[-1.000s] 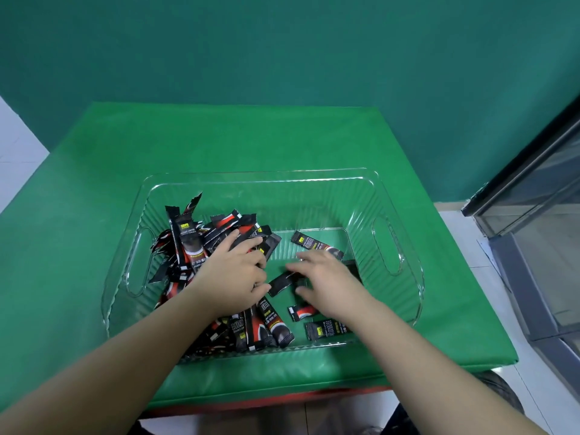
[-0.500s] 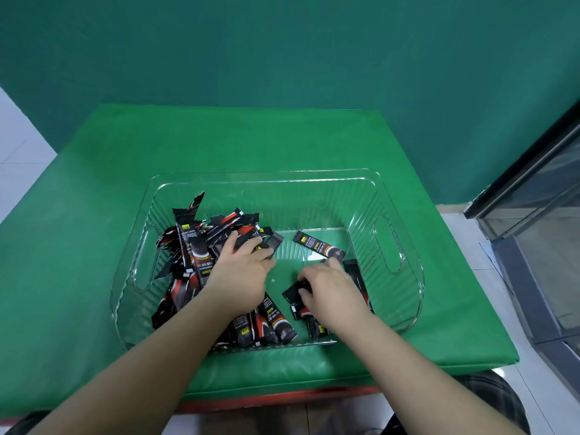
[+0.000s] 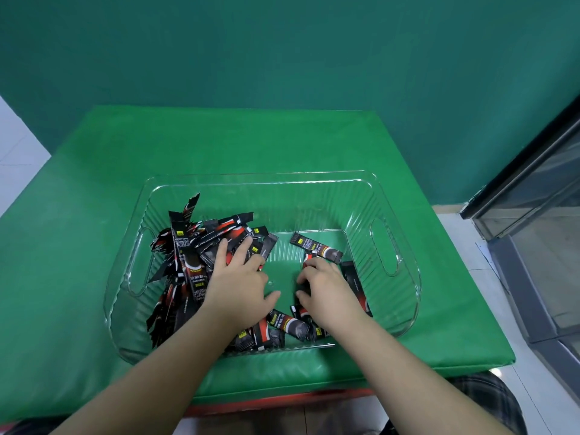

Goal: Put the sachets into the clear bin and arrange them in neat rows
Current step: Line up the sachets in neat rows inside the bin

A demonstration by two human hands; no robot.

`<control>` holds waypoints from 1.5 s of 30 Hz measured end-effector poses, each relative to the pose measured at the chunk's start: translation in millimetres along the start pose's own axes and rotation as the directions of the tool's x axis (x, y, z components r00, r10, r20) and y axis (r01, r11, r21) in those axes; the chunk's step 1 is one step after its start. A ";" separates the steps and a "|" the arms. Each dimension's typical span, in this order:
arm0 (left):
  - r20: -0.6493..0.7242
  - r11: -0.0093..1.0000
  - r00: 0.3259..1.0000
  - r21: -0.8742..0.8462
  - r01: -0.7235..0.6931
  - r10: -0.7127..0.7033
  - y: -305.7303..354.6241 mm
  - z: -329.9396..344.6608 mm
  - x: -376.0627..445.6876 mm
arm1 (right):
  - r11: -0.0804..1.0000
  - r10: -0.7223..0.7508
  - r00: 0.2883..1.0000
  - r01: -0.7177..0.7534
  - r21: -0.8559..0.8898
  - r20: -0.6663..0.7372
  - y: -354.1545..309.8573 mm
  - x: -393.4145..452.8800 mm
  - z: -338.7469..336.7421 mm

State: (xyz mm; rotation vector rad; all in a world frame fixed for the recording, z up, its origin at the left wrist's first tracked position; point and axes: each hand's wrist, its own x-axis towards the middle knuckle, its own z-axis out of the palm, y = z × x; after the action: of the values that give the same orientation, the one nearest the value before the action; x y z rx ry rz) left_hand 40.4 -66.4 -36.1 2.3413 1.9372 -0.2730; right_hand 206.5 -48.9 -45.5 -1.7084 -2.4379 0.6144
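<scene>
A: Both hands are sitting inside the clear bin (image 3: 405, 277), yeah?

B: Yep. Left hand (image 3: 240, 285) is pressing flat on the sachets (image 3: 191, 262); right hand (image 3: 326, 288) is curling round a few.

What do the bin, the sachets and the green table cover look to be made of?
Clear bin: likely rigid transparent plastic, glossy; ribbed walls, cut-out handles, green showing through.
Sachets: probably printed plastic or foil film, slightly shiny; thin, creased, crimped ends.
Green cover: seemingly padded vinyl or leatherette; soft sheen, rounded cushioned edge.
</scene>
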 end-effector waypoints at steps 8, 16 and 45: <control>0.039 0.998 0.999 0.058 0.016 -0.018 -5.5 0.0 2.6 | 0.999 0.029 0.999 -0.030 -0.038 -0.031 -2.8 9.2 0.3; 0.062 0.985 0.997 0.165 0.040 -0.051 -5.0 4.3 2.0 | 0.985 -0.040 0.999 0.044 -0.165 0.027 4.1 26.9 -11.4; -0.057 0.994 0.998 0.108 0.030 -0.024 -6.2 18.5 4.5 | 0.929 0.330 0.923 -0.280 -0.243 0.197 2.2 -19.8 -23.7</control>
State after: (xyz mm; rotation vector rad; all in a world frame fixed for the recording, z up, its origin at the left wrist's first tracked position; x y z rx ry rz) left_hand 33.7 -64.2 -54.8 2.4160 2.0308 -0.3271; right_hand 222.9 -60.2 -21.8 -2.2535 -2.4826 0.6412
